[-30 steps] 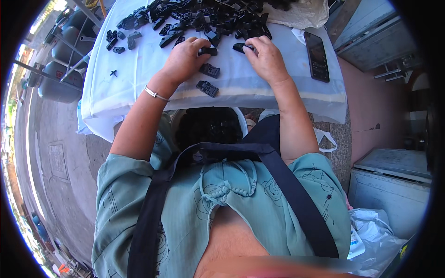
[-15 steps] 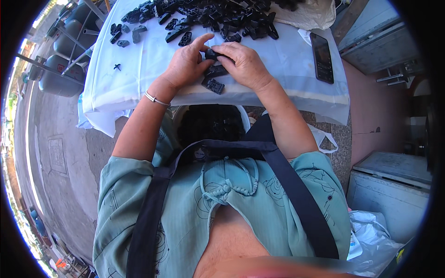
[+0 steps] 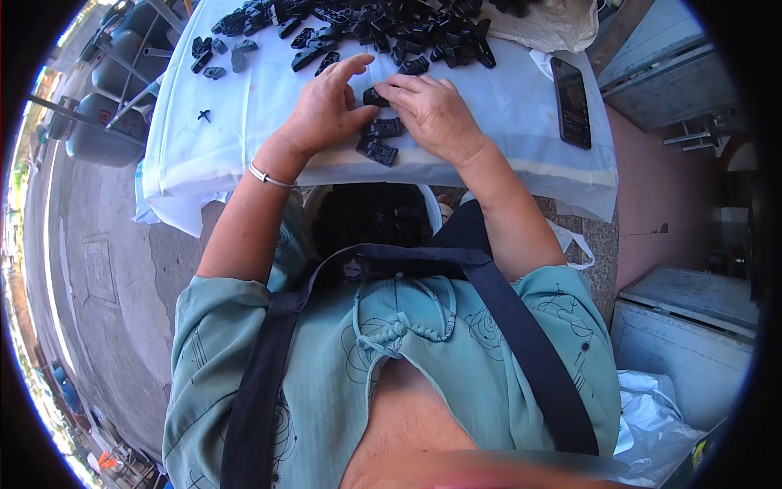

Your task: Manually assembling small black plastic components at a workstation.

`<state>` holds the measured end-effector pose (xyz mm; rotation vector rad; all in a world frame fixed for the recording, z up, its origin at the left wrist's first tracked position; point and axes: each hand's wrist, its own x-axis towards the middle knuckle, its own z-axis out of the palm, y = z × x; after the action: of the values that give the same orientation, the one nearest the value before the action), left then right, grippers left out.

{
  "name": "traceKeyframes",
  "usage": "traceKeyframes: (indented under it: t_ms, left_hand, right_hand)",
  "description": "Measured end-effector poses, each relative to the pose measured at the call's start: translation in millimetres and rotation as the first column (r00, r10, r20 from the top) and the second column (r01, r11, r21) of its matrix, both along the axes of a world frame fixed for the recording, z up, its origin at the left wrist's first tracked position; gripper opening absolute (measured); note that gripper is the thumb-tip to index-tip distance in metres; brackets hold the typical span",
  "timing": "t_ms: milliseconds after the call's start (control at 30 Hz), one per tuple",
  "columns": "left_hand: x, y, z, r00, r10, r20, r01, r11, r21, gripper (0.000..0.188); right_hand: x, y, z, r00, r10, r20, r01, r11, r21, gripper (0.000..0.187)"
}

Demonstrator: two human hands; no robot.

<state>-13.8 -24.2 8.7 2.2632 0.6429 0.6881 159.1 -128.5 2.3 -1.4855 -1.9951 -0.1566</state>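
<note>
A small black plastic part [image 3: 375, 97] is pinched in the fingertips of my right hand [image 3: 438, 118], just above the white-covered table. Close on its left is my left hand [image 3: 322, 106], with the thumb and forefinger spread apart and the thumb tip near the part. The lower fingers of that hand are partly hidden. Below the hands, near the table's front edge, lie a black plastic block [image 3: 383, 128] and a second black plastic piece [image 3: 377, 151], close together.
A heap of black plastic parts [image 3: 383, 28] covers the table's far side, beside a whitish sack [image 3: 554, 24]. A phone [image 3: 572, 104] lies at the right, a tiny black piece [image 3: 204, 116] at the left. Under the front edge stands a white bucket [image 3: 432, 208] of black parts.
My left thumb and forefinger have come away from the black part. The right hand still holds it and has shifted slightly right, uncovering more of the block below.
</note>
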Motion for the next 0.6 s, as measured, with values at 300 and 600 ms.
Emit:
traceKeyframes:
  t_ms: [300, 600]
  left_hand:
    - [-8, 32, -8, 0.905, 0.407, -0.121, -0.319, 0.840, 0.440, 0.038]
    - [0, 15, 21, 0.864, 0.413, -0.288, -0.272, 0.865, 0.422, 0.046]
  right_hand:
    - [-13, -9, -12, 0.976, -0.176, 0.126, 0.172, 0.984, 0.039, 0.034]
    - [21, 14, 1, 0.965, -0.204, -0.164, 0.237, 0.948, 0.212, 0.022]
